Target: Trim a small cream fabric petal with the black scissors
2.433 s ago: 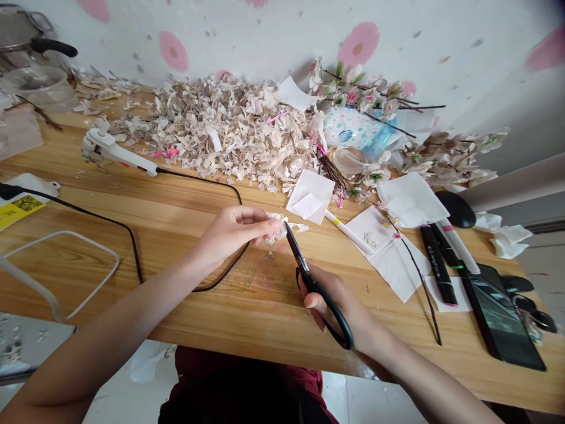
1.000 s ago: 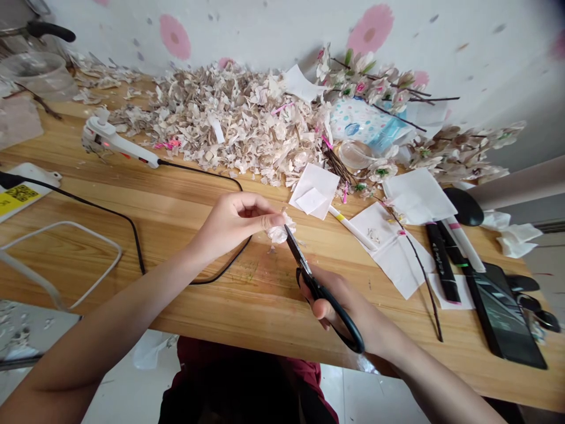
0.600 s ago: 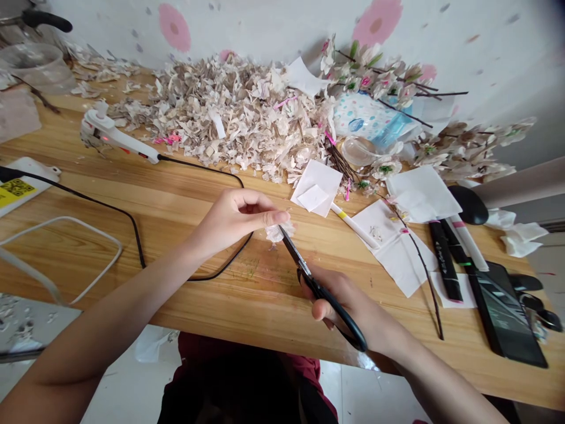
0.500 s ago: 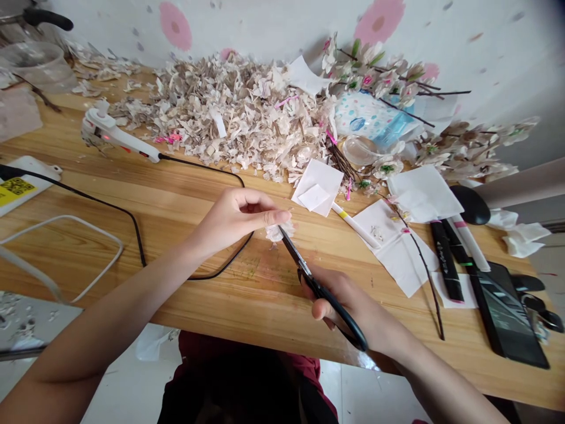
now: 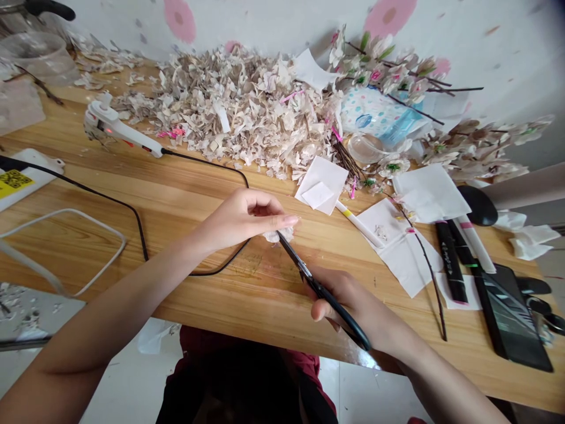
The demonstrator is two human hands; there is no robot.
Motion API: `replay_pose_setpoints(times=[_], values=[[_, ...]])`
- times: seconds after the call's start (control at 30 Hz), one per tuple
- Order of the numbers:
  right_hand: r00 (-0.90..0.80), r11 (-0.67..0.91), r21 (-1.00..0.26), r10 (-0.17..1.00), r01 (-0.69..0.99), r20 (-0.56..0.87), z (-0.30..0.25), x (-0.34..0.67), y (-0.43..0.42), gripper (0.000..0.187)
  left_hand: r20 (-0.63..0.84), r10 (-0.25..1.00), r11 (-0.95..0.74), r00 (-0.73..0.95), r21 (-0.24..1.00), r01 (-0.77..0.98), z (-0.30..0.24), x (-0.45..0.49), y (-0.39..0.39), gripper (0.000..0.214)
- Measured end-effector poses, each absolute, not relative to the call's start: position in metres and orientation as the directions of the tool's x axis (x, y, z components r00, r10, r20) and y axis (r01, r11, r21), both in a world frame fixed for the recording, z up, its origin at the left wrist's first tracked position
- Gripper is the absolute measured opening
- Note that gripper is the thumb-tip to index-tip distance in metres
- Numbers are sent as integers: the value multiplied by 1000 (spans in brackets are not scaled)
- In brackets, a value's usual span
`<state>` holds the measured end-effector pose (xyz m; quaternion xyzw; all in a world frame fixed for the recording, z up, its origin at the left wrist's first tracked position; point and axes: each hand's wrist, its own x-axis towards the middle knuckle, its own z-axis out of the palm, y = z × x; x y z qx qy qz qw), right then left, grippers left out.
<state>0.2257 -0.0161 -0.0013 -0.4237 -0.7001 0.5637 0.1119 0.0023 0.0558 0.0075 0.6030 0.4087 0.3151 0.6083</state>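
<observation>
My left hand (image 5: pixel 241 218) pinches a small white paper flower (image 5: pixel 279 235) between thumb and fingers, just above the wooden table (image 5: pixel 176 212). My right hand (image 5: pixel 353 303) grips black-handled scissors (image 5: pixel 324 291). The blade tips point up and left and reach into the underside of the flower. Most of the flower is hidden under my fingertips.
A big heap of paper scraps (image 5: pixel 238 112) lies at the back. A white glue gun (image 5: pixel 119 129) with a black cord (image 5: pixel 145 247) rests at left. White paper squares (image 5: pixel 324 182), markers (image 5: pixel 450 262), a dark twig (image 5: pixel 426 265), a phone (image 5: pixel 512 312) and flower branches (image 5: pixel 477 147) lie at right.
The scissor blades have come together at the flower and slid further under it. My left fingers have closed more over the flower. The view has drifted slightly.
</observation>
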Motion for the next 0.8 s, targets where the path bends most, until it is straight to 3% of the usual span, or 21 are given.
replay_pose_setpoints(times=[0.2, 0.47, 0.67, 0.8], values=[[-562, -61, -903, 764, 425, -316, -3, 226, -14, 64, -18, 987, 11, 157, 999, 45, 1, 9, 54, 40], [-521, -90, -946, 817, 312, -249, -10, 228, -10, 61, -150, 953, 136, 264, 988, 73, -2, 12, 47, 28], [-536, -61, -942, 809, 330, -240, -9, 227, -12, 61, -254, 912, 279, 323, 960, -34, -4, 9, 48, 24], [-530, -47, -932, 812, 359, -245, -8, 227, -13, 62, -247, 917, 280, 313, 958, -65, -6, 9, 49, 21]])
